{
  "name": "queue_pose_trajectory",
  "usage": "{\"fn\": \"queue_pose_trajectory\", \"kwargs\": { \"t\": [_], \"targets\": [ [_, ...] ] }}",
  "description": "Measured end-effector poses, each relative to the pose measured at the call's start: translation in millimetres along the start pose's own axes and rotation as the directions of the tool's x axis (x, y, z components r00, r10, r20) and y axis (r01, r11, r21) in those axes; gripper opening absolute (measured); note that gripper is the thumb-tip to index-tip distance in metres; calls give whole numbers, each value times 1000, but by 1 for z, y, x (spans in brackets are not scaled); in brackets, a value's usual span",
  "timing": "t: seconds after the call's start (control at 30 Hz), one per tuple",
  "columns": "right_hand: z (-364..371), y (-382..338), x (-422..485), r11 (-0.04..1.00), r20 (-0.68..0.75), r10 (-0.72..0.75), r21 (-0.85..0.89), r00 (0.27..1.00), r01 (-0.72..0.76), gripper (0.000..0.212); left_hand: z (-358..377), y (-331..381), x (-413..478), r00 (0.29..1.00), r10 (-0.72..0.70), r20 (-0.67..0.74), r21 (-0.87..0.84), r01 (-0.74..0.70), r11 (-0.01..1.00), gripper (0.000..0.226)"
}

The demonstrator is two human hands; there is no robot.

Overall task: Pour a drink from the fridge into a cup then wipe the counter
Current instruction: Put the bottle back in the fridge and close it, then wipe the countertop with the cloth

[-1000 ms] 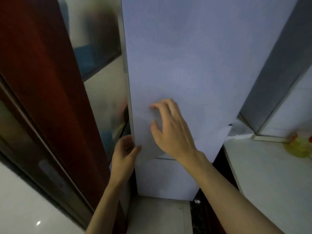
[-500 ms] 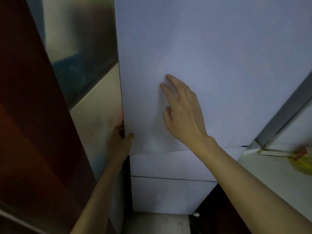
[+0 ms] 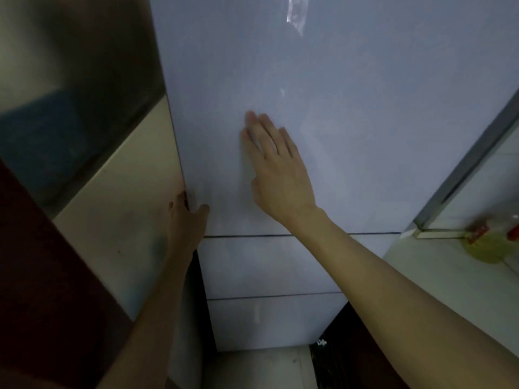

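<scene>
My right hand (image 3: 280,175) now lies flat on the tall, flat, pale grey fridge door (image 3: 351,122), fingers straight and together, palm against the panel. A second ago those fingers are spread and bent with only the tips on the door, and the hand sits lower. My left hand (image 3: 186,220) keeps its place at the door's left edge near the bottom corner: the thumb is on the front and the fingers are hooked round the edge out of sight, so it is gripping the door.

The door itself has changed too. A second ago its lower edge runs at a slant across the two white drawer fronts (image 3: 266,265) beneath it, as if it stands ajar. Now that edge is a straight, thin seam just above the upper drawer, so I judge the door is flush, or very nearly.

For the task, this means nothing has been poured. Neither hand carries a drink, and no bottle, carton or cup shows anywhere. I cannot tell whether the drink is behind this door or already out somewhere beyond view. If it is inside, my left hand has the hold to swing the door open.

The white bench (image 3: 449,290) comes in at the right, with a blurred yellow and red object (image 3: 488,248) at its back edge.
</scene>
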State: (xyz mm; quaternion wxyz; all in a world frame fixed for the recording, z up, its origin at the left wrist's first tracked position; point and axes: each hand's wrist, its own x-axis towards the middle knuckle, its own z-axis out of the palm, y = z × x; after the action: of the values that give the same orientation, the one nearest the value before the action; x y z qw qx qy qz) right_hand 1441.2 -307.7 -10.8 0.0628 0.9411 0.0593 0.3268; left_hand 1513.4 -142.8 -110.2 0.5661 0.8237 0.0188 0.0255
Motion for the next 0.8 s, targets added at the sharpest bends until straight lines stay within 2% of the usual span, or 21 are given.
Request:
{"fn": "queue_pose_trajectory", "kwargs": {
  "t": [0.07,0.17,0.27,0.33,0.4,0.47,0.53,0.6,0.63,0.7,0.73,0.8],
  "targets": [
    [-3,4,0,999,-6,-5,45,1000,6,69,4,-12,3,1000,21,14,11,-21,1000,77],
    [-10,17,-9,991,14,-4,135,1000,2,57,3,-5,-17,1000,25,10,48,-25,999,69],
    [-21,34,-41,956,54,142,253,988,-152,46,5,14,-46,994,98,-57,136,-89,987,52],
    [-31,50,-70,925,94,261,262,961,-277,38,8,23,-63,986,159,-51,182,-147,972,40],
    [-44,70,-103,888,150,370,234,917,-397,36,15,31,-78,979,197,50,223,-204,953,31],
    [-59,89,-141,844,200,468,186,861,-503,34,29,37,-93,943,250,219,278,-305,911,25],
    [-78,105,-182,796,240,552,133,799,-590,33,47,46,-116,866,323,382,299,-447,843,21],
    [-99,118,-225,751,289,614,71,734,-657,33,69,55,-145,748,362,557,281,-579,765,19],
    [-110,123,-248,728,322,639,43,699,-685,32,81,59,-161,662,357,659,260,-646,717,20],
    [-133,131,-294,671,397,682,-4,614,-742,30,106,66,-198,443,289,848,207,-780,590,27],
    [-144,133,-318,640,417,705,-25,573,-768,29,119,70,-219,338,246,909,160,-825,542,30],
    [-168,134,-366,583,409,754,-56,514,-811,30,143,75,-265,183,212,960,56,-866,496,34]
  ]
}}
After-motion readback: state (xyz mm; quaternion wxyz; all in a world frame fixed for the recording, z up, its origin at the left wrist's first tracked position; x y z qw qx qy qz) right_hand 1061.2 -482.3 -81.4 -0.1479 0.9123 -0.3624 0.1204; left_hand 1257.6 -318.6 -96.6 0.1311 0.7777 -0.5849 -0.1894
